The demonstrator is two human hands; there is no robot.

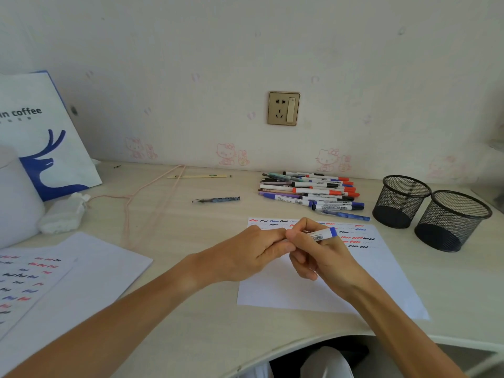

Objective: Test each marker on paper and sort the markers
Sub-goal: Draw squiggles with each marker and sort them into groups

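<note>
We are seeing the worktop's (pixel 191 336) curved front edge running nearest us. Just beyond it our left hand (pixel 245 257) and right hand (pixel 319 255) are meeting over the paper (pixel 381 274), both grips closing on one marker (pixel 321 235): the right is curling round its barrel, its blue end poking out rightward, while the left is pinching the hidden end. Bare worktop is lying open between the paper and the used sheets (pixel 54 276) at left. Farther back, the marker pile (pixel 311 190) is lying near the wall, one lone pen (pixel 216 199) apart at its left, and two mesh cups (pixel 431 211) are standing at right, touching.
</note>
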